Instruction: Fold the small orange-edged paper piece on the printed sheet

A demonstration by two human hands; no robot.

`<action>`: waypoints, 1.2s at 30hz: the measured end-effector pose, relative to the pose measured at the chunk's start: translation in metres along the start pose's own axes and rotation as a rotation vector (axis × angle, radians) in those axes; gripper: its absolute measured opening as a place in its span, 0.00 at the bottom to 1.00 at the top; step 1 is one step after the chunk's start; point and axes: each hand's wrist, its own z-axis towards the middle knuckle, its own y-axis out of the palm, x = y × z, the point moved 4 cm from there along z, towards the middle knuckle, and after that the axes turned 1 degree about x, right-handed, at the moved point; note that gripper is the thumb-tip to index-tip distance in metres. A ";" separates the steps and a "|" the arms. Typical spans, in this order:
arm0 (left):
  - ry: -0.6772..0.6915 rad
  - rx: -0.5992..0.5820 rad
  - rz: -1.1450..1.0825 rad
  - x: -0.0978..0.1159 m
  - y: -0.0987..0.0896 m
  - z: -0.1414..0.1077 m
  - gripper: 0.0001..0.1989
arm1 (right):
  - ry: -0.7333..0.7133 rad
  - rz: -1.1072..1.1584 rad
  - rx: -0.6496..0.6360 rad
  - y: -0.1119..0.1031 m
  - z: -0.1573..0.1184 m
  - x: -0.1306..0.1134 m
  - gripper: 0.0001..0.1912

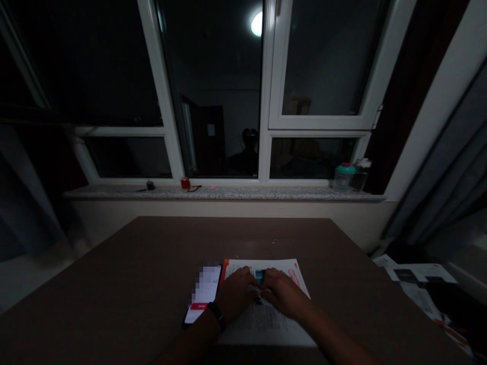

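Observation:
My left hand, with a dark band on its wrist, and my right hand are close together above a printed booklet. Between their fingers shows a small blue object, gripped from both sides; its lower part is hidden by the fingers. A small dark piece is just below it, between the hands. The booklet lies flat, with an orange strip at its upper left and a pink mark at its right. A phone with a lit screen lies left of my left hand.
The brown table reaches toward a window sill. On the sill are a red jar, a dark small bottle, and a teal-lidded container beside a clear bottle. Papers lie beyond the table's right edge.

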 end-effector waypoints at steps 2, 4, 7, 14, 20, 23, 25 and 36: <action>-0.001 -0.020 -0.002 0.001 0.000 0.000 0.09 | 0.009 -0.007 0.004 0.000 0.000 0.001 0.04; 0.000 -0.030 -0.008 0.002 0.000 0.000 0.10 | 0.011 -0.004 0.014 0.000 0.001 0.001 0.05; -0.005 -0.046 -0.008 0.003 0.000 0.000 0.09 | 0.015 0.007 0.029 0.000 0.001 -0.001 0.06; -0.034 -0.041 -0.046 0.000 0.003 0.000 0.09 | 0.021 0.018 0.031 0.002 0.001 -0.002 0.05; -0.032 -0.040 -0.118 0.003 0.000 0.002 0.07 | -0.004 0.055 0.079 0.000 0.001 0.001 0.04; -0.005 0.017 -0.141 0.004 -0.003 0.003 0.05 | -0.021 0.045 0.122 -0.004 0.002 0.000 0.02; 0.023 0.063 -0.156 0.004 -0.005 0.003 0.05 | -0.039 0.033 0.160 -0.006 0.002 -0.001 0.03; 0.098 0.160 -0.085 0.005 -0.012 0.005 0.05 | -0.063 -0.023 0.189 -0.004 0.003 0.003 0.03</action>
